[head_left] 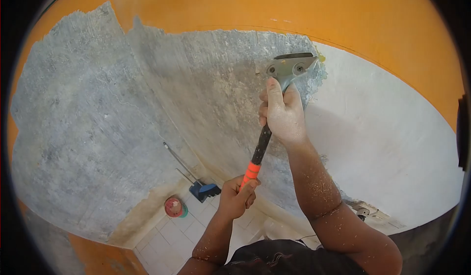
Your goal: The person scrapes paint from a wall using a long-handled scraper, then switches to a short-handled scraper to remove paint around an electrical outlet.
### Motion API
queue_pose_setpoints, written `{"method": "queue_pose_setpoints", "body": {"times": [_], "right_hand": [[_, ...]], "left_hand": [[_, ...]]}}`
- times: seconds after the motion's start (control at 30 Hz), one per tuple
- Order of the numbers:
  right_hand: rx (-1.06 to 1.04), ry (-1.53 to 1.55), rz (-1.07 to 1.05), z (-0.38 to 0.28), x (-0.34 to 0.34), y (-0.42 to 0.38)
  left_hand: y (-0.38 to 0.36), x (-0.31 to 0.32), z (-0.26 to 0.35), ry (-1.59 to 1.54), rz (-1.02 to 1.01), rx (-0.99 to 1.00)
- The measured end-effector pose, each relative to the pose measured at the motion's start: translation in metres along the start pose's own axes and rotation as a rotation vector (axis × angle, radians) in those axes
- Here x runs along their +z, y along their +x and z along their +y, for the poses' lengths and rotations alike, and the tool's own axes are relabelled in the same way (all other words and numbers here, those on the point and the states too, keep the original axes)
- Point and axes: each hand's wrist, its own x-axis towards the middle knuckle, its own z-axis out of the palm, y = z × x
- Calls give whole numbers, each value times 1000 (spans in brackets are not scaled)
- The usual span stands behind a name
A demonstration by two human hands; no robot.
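A long-handled scraper has a black shaft, an orange grip and a wide metal head. My right hand is closed around the neck just below the head, with its thumb pointing up. Lower down, my left hand is wrapped round the orange grip. The head lies against the wall at the edge between bare grey plaster and a white coating. White dust covers my right hand, and flakes cling to both forearms.
Orange paint covers the upper wall. On the tiled floor at the lower left are a red basket and a blue dustpan near the wall corner. A fixture is on the wall at lower right.
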Motion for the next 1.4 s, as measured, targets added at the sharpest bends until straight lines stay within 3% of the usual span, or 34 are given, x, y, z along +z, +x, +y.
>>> {"method": "queue_pose_setpoints", "body": {"times": [0.17,0.37,0.5,0.67,0.83,1.07,1.13,1.2,1.4], "right_hand": [[1,67,22,17,-10,-13],[9,103,34,4,3,3],[36,115,65,17,-4,-12],[2,162,28,3,5,3],[22,142,-2,17,-3,-12],[-12,165,-60,-2,17,24],[-6,114,-38,5,11,10],[-28,122,-6,20,7,-2],[-15,57,-65,-3,24,28]], "left_hand": [[-7,-4,-18,46,-2,-38],[1,-10,9,175,26,18],[-6,-17,-14,222,-20,36],[3,-15,10,223,-28,71],[-5,-19,-12,292,-27,60],[17,-15,22,178,-15,101],[10,-19,5,217,-18,114],[4,-22,-7,169,-50,-1],[20,-20,21,62,-19,42]]}}
